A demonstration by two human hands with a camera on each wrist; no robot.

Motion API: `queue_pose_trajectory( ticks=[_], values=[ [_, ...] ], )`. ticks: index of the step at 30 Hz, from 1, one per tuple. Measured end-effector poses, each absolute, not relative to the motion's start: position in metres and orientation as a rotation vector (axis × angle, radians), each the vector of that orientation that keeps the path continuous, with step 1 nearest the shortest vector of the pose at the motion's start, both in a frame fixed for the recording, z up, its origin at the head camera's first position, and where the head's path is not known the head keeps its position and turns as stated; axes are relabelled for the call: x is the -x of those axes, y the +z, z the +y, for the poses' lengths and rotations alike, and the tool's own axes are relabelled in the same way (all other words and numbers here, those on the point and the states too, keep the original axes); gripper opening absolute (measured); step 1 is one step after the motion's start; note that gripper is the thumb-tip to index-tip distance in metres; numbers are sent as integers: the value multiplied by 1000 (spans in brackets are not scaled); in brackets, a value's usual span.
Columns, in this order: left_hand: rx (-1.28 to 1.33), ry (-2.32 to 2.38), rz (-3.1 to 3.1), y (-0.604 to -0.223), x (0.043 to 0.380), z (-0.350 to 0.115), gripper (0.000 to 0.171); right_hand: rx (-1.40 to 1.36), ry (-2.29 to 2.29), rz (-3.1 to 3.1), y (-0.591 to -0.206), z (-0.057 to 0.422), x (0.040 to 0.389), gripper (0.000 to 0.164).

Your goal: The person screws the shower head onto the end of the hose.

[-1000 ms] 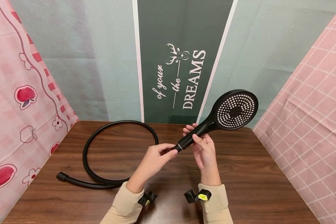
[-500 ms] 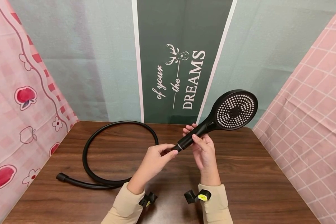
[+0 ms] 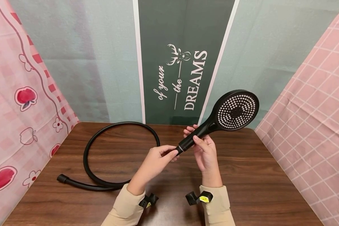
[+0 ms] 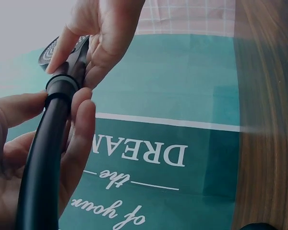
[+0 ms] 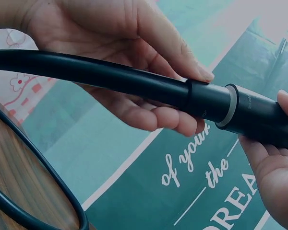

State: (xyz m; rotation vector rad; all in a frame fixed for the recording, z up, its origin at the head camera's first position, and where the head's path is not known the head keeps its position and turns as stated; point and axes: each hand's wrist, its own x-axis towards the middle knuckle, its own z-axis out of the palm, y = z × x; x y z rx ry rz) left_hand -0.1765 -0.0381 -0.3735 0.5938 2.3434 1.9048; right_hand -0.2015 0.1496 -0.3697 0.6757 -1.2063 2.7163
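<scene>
A black shower head (image 3: pixel 237 111) with pale nozzles tilts up to the right above the table. My right hand (image 3: pixel 205 153) grips its handle (image 5: pixel 266 115), thumb on the near side. With thumb and fingers, my left hand (image 3: pixel 155 161) pinches the end nut (image 5: pixel 209 101) of a black shower hose (image 4: pixel 41 177). That nut meets the bottom of the handle, and a thin pale ring shows at the joint in the right wrist view. From the left hand the hose runs back and loops on the wooden table, partly hidden behind the left forearm.
The free hose end (image 3: pixel 62 178) lies at the left of the brown wooden table (image 3: pixel 257 175). A green cloth with lettering (image 3: pixel 186 28) hangs at the back. Pink patterned cloths flank the left and right sides.
My left fingers have shifted slightly around the nut, with fingertips now showing below it. The shower head has moved a touch to the left; the hose loop lies as before.
</scene>
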Motion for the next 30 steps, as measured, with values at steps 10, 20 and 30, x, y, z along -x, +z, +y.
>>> queue_pose_trajectory(
  ticks=[10, 20, 30],
  values=[
    [-575, 1885, 2391, -374, 178, -39, 29, -672, 2711, -1205, -371, 150, 204, 32],
    [-612, 1893, 2339, -374, 179, -41, 31, -683, 2715, -1200, -372, 150, 204, 32],
    [-611, 1871, 2415, -375, 179, -38, 29, -679, 2718, -1191, -372, 150, 204, 32]
  ],
)
